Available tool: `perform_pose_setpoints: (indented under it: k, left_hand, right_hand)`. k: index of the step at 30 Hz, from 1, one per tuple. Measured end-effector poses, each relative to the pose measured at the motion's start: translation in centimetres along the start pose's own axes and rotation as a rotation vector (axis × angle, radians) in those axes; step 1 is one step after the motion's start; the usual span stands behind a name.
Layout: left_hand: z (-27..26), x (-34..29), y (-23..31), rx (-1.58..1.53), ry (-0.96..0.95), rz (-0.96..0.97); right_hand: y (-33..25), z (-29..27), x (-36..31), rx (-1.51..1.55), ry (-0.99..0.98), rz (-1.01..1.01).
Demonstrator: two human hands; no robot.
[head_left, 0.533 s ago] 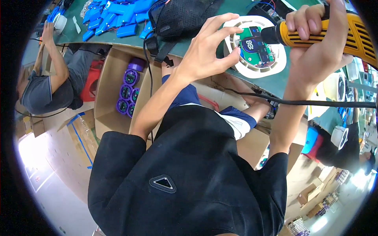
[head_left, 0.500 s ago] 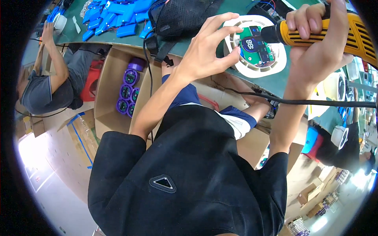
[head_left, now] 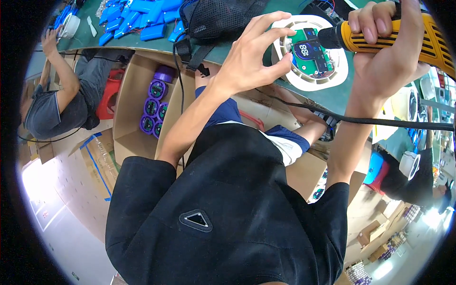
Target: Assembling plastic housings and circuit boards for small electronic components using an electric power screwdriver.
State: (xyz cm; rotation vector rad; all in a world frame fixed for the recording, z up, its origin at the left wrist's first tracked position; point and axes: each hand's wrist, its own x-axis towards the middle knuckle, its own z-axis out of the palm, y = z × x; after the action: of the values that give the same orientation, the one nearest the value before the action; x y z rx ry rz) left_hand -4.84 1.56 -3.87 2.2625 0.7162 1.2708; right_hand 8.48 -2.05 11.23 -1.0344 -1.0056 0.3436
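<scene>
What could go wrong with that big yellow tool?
The yellow power tool in the right hand could slip and scratch the green circuit board beneath its tip. It might also poke the left hand, whose fingertips are close by at the white round housing. And the black cable crossing the right forearm might snag.

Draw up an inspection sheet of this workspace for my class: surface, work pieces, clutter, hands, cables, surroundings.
Surface: green workbench, partly covered.
Work pieces: white round housing with green circuit board inside; yellow power tool, its black tip over the board, contact unclear.
Clutter: piled blue packs, black mesh bag beside them.
Hands: right hand grips the tool; left hand has thumb and fingers spread at the housing's left rim.
Cables: black cable crosses before the right forearm; thin cord hangs near the bag.
Surroundings: open cardboard box with purple round parts; another person at far left.
</scene>
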Motion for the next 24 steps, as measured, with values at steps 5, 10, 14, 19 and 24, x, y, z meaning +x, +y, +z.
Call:
perform_pose_setpoints:
  k: [5, 10, 14, 19, 24]
  left_hand:
    - [0.0, 0.0, 0.0, 0.001, 0.001, -0.005]
    - [0.1, 0.0, 0.0, -0.001, 0.0, -0.002]
    - [0.1, 0.0, 0.1, 0.007, 0.004, -0.011]
    - [-1.6, 1.2, -0.4, -0.022, -0.081, 0.032]
    - [-2.9, 2.7, -0.5, -0.008, -0.149, 0.017]
  right_hand:
    - [-0.3, 0.3, -0.1, -0.029, 0.035, 0.004]
    - [0.3, -0.2, 0.3, 0.005, -0.004, -0.019]
    - [0.6, 0.1, 0.7, -0.01, -0.079, -0.077]
    - [-0.1, 0.7, 1.0, 0.061, -0.15, -0.066]
    - [0.4, 0.4, 1.1, 0.088, -0.15, -0.055]
